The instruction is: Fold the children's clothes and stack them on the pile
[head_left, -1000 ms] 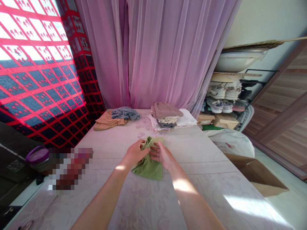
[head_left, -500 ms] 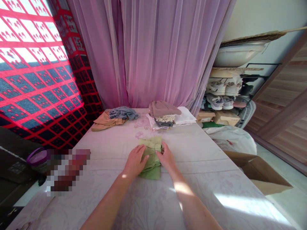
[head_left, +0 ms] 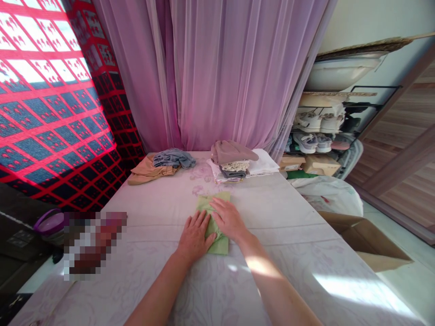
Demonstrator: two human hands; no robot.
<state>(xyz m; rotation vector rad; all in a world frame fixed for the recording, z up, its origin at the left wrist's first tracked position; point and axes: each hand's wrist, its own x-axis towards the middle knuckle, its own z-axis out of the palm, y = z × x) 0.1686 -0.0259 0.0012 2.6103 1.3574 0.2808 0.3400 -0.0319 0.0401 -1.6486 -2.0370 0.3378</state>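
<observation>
A folded light-green garment [head_left: 222, 246] lies on the pale floral bed cover [head_left: 152, 235]; its exact kind does not show. My left hand [head_left: 196, 235] rests flat on its left side, fingers stretched out and slightly apart. Across its upper right part lies my right hand [head_left: 229, 218], also flat with the fingers extended. Both hands press on the cloth and cover much of it. Neither one grips anything.
At the far edge sit a brown garment [head_left: 149, 171] with blue denim [head_left: 174, 158], and a stack topped by a mauve garment [head_left: 233, 153] beside white cloth [head_left: 263, 163]. A cardboard box [head_left: 370, 240] and shoe rack [head_left: 317, 131] stand right.
My right hand has moved from the garment's right edge onto its top. The left hand has flattened over the left side. The fold at the garment's right now lies under my hands.
</observation>
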